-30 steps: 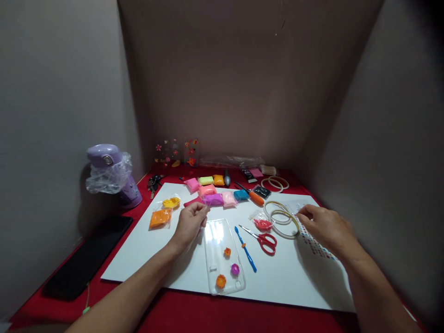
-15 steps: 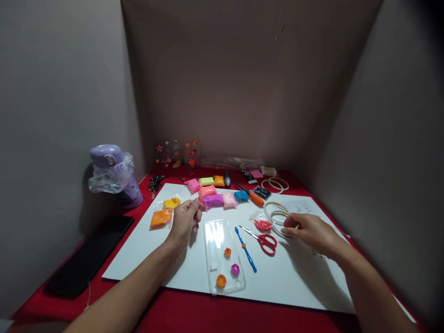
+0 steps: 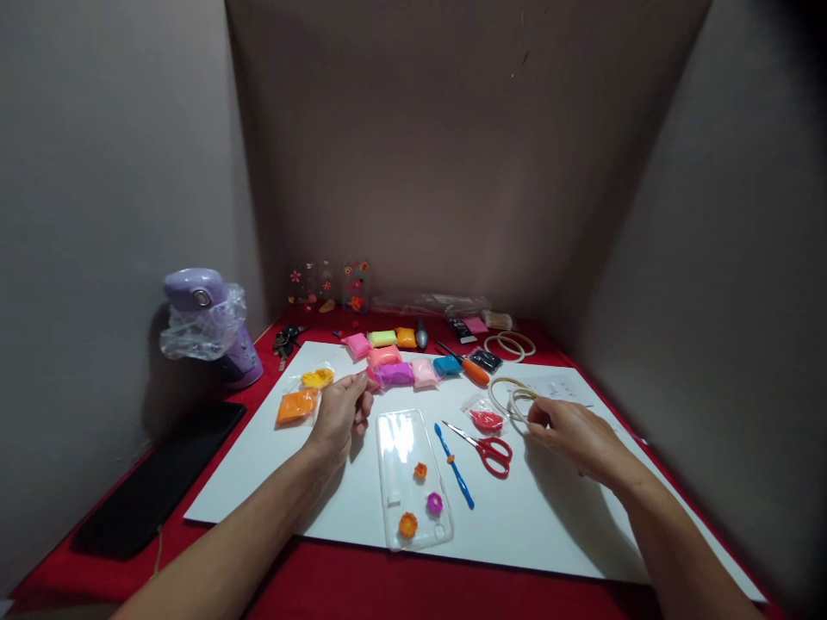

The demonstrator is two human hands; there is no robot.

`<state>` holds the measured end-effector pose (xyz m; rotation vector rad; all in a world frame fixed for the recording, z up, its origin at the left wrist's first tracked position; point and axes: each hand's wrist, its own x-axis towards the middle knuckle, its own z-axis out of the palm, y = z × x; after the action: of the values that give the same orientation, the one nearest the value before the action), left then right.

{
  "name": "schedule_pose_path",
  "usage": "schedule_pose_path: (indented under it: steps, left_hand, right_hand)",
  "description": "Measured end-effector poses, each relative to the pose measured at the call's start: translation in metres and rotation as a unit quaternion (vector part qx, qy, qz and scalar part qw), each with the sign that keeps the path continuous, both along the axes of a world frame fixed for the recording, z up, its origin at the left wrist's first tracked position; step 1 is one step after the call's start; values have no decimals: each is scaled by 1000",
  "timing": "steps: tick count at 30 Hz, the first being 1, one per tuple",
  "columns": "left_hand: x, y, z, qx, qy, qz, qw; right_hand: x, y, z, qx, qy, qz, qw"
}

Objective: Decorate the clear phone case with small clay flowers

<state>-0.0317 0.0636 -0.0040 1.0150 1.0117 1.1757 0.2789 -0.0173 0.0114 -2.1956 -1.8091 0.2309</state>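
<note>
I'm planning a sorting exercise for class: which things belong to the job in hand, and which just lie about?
Likely job things: white rings at the right hand, clear case, small flowers, coloured packets, scissors, blue tool.

Likely lying about: keys, purple device, black slab.

A grey left wall (image 3: 103, 164), a brownish back wall (image 3: 413, 172) and a grey right wall (image 3: 711, 258) flank the red-covered surface (image 3: 362, 577). A small dark mark (image 3: 525, 58) spots the back wall. Light is dim, the corners shadowed.

The bangles (image 3: 512, 403) are white and gold, the scissor handles (image 3: 482, 445) red.
</note>
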Motion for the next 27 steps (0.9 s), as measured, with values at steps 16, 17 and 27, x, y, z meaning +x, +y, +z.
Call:
schedule_pose_path:
  steps: [16, 17, 27]
  left_hand:
    - [2, -2, 1, -34, -5, -11, 999]
    - [2, -3, 2, -29, -1, -14, 999]
    - [12, -31, 21, 102, 112, -207, 967]
  right_hand:
    - [10, 0, 5, 227, 276, -10, 934]
    - [9, 0, 6, 226, 293, -1, 929]
    - [-33, -7, 13, 73, 620, 93, 776]
